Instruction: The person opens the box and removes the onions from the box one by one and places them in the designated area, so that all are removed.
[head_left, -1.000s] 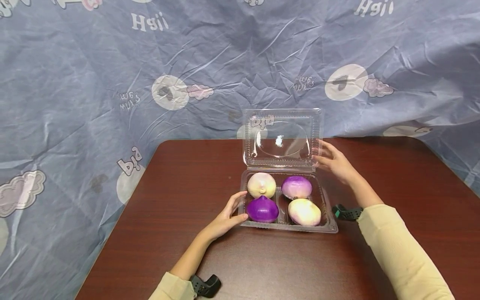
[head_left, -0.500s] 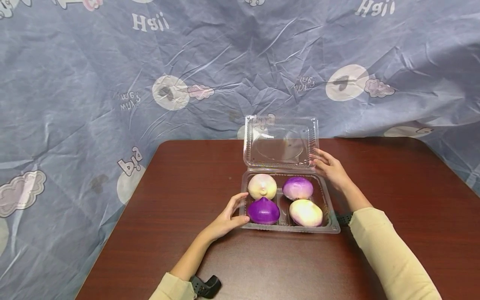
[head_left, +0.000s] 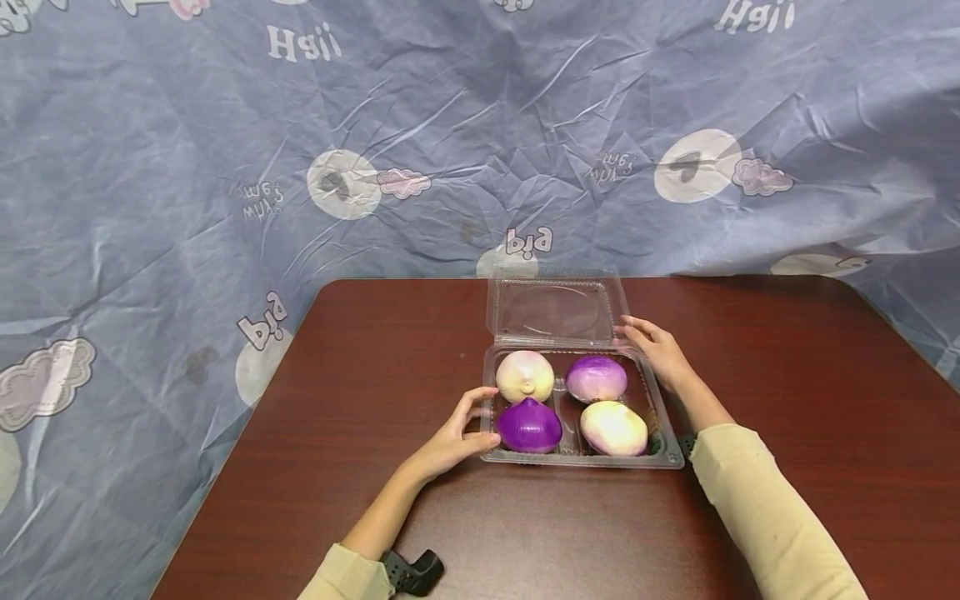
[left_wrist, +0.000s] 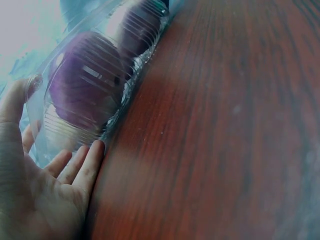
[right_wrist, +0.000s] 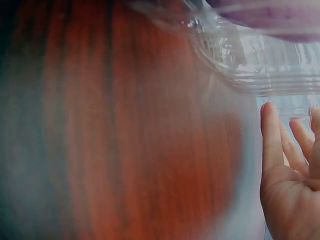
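Observation:
A clear plastic clamshell box (head_left: pixel 592 461) lies on the table, its lid (head_left: pixel 551 310) tilted back behind it. Inside sit a purple onion (head_left: pixel 529 427) with a pointed top, a whitish round bulb (head_left: pixel 525 375) with a stub, a purple-and-white bulb (head_left: pixel 596 379) and a cream bulb (head_left: pixel 615 427) with purple underneath. My left hand (head_left: pixel 453 435) rests against the box's left side; in the left wrist view its thumb touches the rim, and its fingers (left_wrist: pixel 89 167) extend along the wall. At the lid's lower right edge, my right hand (head_left: pixel 660 350) touches with extended fingers.
The dark red-brown wooden table (head_left: pixel 360 375) surrounds the box. Behind its far edge hangs a blue printed cloth (head_left: pixel 420 125). A black band (head_left: pixel 412 573) is at the left wrist.
The lid has swung back and down from nearly upright. My right hand has moved lower and slightly nearer alongside it. My left hand has stayed at the box's left side.

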